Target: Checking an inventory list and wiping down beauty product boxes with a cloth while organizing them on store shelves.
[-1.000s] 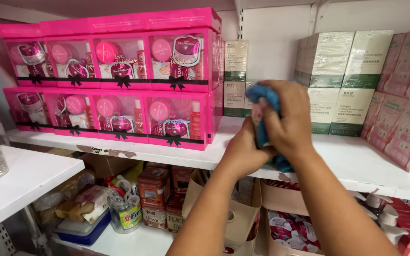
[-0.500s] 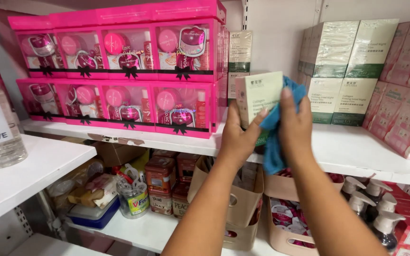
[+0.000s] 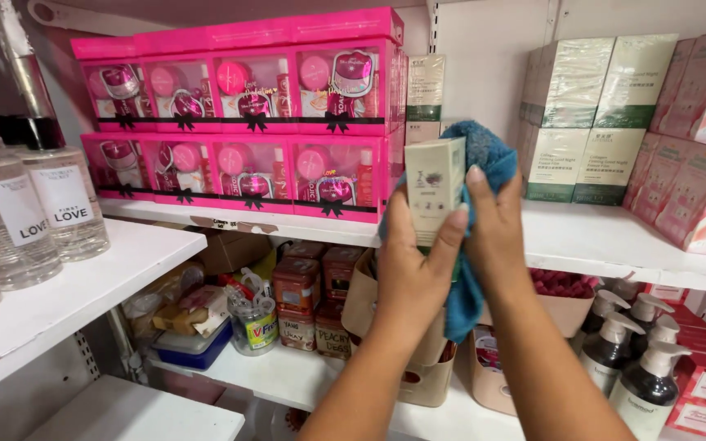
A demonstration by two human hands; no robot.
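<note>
My left hand [image 3: 415, 273] grips a small pale green and white box [image 3: 435, 186], held upright in front of the shelf. My right hand [image 3: 496, 233] presses a blue cloth [image 3: 477, 163] against the right side of that box; the cloth hangs down below my hands. Both hands are raised just in front of the white middle shelf [image 3: 582, 237].
Pink gift boxes [image 3: 247, 122] are stacked in two rows on the shelf at left. Green and white boxes [image 3: 586, 114] and pink cartons [image 3: 700, 139] stand at right. Clear bottles [image 3: 34, 204] sit on a near left shelf. Jars, tins and pump bottles [image 3: 631, 359] fill the lower shelf.
The box has turned in my hands, showing its narrower face. The cloth has shifted up behind its top and right side. The view has moved slightly closer.
</note>
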